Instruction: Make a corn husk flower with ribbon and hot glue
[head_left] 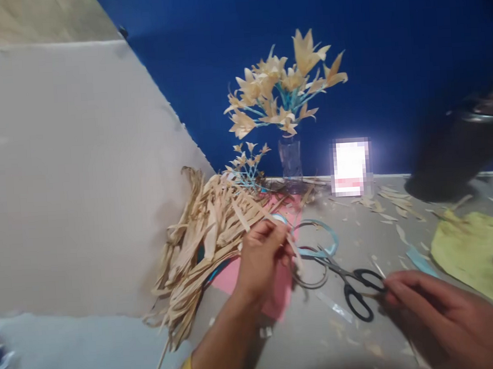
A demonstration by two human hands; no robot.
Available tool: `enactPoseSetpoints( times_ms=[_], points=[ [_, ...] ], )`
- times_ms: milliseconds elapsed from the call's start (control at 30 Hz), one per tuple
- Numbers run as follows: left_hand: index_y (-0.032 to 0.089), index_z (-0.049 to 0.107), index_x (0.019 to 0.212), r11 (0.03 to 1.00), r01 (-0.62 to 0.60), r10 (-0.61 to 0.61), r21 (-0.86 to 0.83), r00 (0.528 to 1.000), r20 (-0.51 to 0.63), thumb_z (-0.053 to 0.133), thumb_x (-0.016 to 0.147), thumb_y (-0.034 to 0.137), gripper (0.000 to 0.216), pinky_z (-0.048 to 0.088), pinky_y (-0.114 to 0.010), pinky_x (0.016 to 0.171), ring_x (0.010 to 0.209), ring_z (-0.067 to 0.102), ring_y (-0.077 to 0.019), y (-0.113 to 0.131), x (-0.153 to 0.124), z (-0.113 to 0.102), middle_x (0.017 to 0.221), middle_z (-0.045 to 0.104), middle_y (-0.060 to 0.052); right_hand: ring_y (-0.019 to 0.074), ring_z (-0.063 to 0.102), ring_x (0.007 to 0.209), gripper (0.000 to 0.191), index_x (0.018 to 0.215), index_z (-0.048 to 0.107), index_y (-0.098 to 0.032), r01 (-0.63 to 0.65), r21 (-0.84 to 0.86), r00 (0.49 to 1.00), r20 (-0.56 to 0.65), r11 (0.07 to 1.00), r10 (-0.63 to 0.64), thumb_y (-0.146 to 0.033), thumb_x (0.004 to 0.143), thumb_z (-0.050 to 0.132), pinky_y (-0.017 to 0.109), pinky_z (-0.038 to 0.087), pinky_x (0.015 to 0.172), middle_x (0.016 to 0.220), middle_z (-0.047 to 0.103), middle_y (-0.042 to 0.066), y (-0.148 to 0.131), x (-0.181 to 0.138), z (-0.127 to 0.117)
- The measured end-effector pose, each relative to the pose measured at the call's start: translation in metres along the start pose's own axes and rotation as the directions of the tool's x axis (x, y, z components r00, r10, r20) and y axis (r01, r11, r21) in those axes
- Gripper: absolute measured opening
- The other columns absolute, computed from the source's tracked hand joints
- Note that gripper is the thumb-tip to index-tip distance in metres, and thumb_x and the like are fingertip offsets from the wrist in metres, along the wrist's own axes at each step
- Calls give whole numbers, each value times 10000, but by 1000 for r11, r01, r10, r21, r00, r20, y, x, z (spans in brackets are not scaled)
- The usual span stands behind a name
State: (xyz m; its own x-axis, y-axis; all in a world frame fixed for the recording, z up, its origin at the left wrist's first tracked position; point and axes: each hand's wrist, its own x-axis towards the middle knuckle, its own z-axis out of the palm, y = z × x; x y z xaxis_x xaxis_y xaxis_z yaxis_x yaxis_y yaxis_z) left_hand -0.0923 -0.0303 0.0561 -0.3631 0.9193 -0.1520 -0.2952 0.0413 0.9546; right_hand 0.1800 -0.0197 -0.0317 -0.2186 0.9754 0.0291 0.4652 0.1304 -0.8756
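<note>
My left hand (261, 258) is closed in a pinch on a thin pale dried leaf strip (294, 248), held over a pink sheet (284, 285). To its left lies a heap of dried leaf strips (200, 248). My right hand (442, 317) reaches in from the lower right, fingers stretched toward the black handles of a pair of scissors (355, 286) lying on the grey surface; the fingertips touch or nearly touch a handle loop. Loops of blue tape (320, 238) and thin wire (313, 280) lie just beyond the left hand.
A glass vase (290, 157) of pale leaf flowers (284, 85) stands at the back against a blue wall. A smaller flower sprig (247, 162) sits beside it. A yellow-green cloth (471, 248) lies right, a dark container (461, 143) behind it. A grey board (70, 173) stands left.
</note>
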Motion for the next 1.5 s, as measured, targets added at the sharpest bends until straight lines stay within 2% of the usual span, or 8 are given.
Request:
enactPoseSetpoints(
  times_ms=[167,367,533,667,867,1067,1367,1500],
  points=[
    [153,653,623,973,126,-170,192,957,236,835,705,390,310,357,-205,462,443,458,-74,-45,-23,55,506,564,26,156,555,551,342,845,733,-199,-166,284,971,215,944,106,-538,829,690,264,438,509,659,681,22,-31,2,-2],
    [141,700,660,950,211,-271,229,923,274,840,638,318,227,387,-208,463,463,501,-88,-69,-26,71,550,613,9,88,421,496,319,724,642,-183,-315,408,925,334,857,181,-484,776,732,218,315,475,619,605,-25,-35,5,1],
    [152,652,660,942,288,-324,171,913,249,890,588,332,307,423,-204,450,453,538,-101,-75,-25,69,520,614,11,101,435,515,313,767,639,-191,-296,420,946,252,858,203,-492,823,703,219,319,483,582,514,-57,-32,5,2],
    [146,649,650,930,287,-346,230,894,286,907,585,346,332,399,-187,408,426,504,-87,-77,-25,68,487,588,21,109,468,540,342,868,683,-177,-280,434,949,259,856,179,-517,875,658,235,345,510,639,554,-36,-30,6,1],
    [142,661,648,915,275,-365,296,876,316,872,601,339,293,436,-196,396,430,507,-90,-76,-25,69,511,607,7,133,524,629,250,803,710,-175,-216,412,972,175,885,156,-419,855,690,245,389,572,683,626,-6,-25,6,3],
    [146,660,666,898,325,-417,298,844,337,840,627,400,314,419,-200,383,414,506,-95,-77,-23,67,528,626,-13,144,540,592,212,738,688,-189,-264,347,962,159,900,221,-388,803,650,248,399,551,628,628,-10,-29,8,4],
    [160,648,680,880,202,-338,429,902,267,754,714,369,237,361,-213,447,475,459,-99,-81,-28,69,549,579,10,131,480,517,124,688,663,-214,-106,129,994,10,986,105,-302,732,589,243,363,498,561,579,-30,-35,7,3],
    [161,656,680,884,134,-281,448,918,279,734,739,334,199,358,-223,528,566,490,-115,-80,-29,68,603,598,-3,141,512,522,153,700,674,-217,-91,90,996,14,992,90,-318,759,577,249,370,504,566,607,-22,-33,5,4]
  ],
)
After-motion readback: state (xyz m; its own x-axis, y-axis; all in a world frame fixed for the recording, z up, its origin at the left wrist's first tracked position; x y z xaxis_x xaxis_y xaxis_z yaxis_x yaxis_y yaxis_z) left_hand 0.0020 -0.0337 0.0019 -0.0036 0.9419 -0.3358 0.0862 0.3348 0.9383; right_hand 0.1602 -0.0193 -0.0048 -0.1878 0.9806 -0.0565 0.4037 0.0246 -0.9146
